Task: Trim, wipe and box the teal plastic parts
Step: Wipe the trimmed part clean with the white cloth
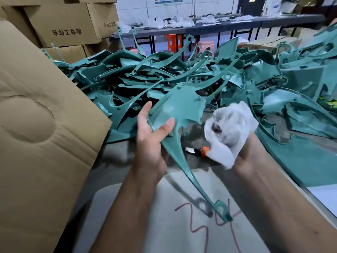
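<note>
Above table: left hand (153,132) grips teal part (180,106); right hand (249,157) clutches rag (229,128).

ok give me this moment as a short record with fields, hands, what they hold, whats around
left hand: left hand holds a thin teal plastic part with a long tapering tail, thumb on its face
right hand: right hand grips a crumpled white wiping cloth, soiled grey, beside the part
tool: orange-collared trimming knife lies on the table, untouched
stock: heap of teal plastic parts behind the hands
box: brown cardboard flap at left
stage: wiping looks about to start
</note>
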A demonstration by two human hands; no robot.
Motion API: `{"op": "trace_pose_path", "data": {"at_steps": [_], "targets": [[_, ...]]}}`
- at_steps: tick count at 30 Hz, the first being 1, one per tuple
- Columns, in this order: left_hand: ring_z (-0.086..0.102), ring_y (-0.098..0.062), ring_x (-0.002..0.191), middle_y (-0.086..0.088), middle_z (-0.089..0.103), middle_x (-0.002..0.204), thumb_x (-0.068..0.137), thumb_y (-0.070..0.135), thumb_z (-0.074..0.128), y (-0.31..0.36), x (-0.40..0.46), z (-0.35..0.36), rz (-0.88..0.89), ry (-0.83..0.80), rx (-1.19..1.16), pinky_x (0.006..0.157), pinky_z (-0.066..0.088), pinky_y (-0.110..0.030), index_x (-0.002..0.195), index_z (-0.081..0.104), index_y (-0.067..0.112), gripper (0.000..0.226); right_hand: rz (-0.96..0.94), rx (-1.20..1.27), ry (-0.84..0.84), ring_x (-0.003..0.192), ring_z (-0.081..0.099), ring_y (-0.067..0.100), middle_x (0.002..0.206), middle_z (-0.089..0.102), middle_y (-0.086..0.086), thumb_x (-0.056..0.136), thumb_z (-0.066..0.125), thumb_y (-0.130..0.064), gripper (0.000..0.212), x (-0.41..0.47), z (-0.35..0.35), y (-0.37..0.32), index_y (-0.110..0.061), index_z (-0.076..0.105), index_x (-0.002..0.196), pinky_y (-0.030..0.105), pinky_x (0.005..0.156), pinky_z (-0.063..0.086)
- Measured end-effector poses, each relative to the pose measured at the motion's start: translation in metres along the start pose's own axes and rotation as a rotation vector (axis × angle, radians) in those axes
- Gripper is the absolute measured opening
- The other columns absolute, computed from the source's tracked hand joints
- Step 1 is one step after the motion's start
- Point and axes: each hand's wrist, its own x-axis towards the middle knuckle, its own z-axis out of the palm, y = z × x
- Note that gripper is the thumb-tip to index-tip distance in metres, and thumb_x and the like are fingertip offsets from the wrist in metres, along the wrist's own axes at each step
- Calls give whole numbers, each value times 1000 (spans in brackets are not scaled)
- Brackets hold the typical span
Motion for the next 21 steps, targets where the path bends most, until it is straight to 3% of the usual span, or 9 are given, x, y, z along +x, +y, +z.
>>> {"op": "trace_pose_path", "data": {"at_steps": [2,3,4,6,8,11,14,18,21], "targets": [[70,-23,113,8,75,115,61,6,84,-3,-1,2,6,17,17,97,57,-44,158,25,27,115,1,219,-219,78,67,19,97,67,9,72,76,-2,28,0,5,-1,-7,67,98,38,70,64],[68,-22,118,8,75,116,56,10,85,-6,-2,2,7,14,31,102,54,-48,160,17,27,126,-39,191,-241,83,69,20,102,70,10,69,85,-3,43,0,5,-2,-6,68,109,39,73,65],[66,-24,122,4,73,124,54,10,86,-10,-3,4,-2,10,48,106,50,-53,161,12,24,131,-69,65,-222,87,71,21,104,73,10,71,88,-7,48,-3,7,-2,-7,68,115,41,75,65],[59,-33,131,-12,61,142,62,0,80,-15,-3,7,-35,9,70,109,44,-63,162,14,16,121,-186,-400,-127,87,76,24,100,78,6,80,83,-27,31,-5,9,6,-22,75,109,48,68,64],[59,-38,130,-17,59,143,72,-4,73,-18,-3,7,-35,-11,105,107,45,-64,159,22,10,102,-310,-664,-47,88,78,22,99,80,2,80,85,-38,18,-9,11,19,-35,79,97,43,61,63],[62,-39,126,-17,64,136,76,-10,71,-19,-6,12,-29,-47,97,104,50,-60,150,36,6,83,-397,-511,-30,101,77,18,110,79,-1,89,77,-32,17,-6,12,29,-39,73,104,35,73,63],[65,-36,122,-14,66,135,75,-5,72,-24,-14,19,-113,18,25,101,52,-60,152,35,15,88,-427,-380,76,106,75,17,119,76,5,99,68,-24,21,-1,14,30,-24,69,120,30,76,62],[70,-33,111,-13,69,130,83,21,69,-27,-22,23,-210,-44,-14,76,61,-45,145,38,17,69,-586,-416,147,89,71,7,102,72,1,107,58,-21,12,2,11,18,-15,65,113,22,70,56],[72,-33,104,-15,70,127,84,18,67,-29,-21,21,-220,-87,14,69,60,-43,141,42,13,63,-623,-463,181,89,73,3,94,76,-10,108,54,-31,18,2,11,14,-19,65,113,18,68,55]]}}
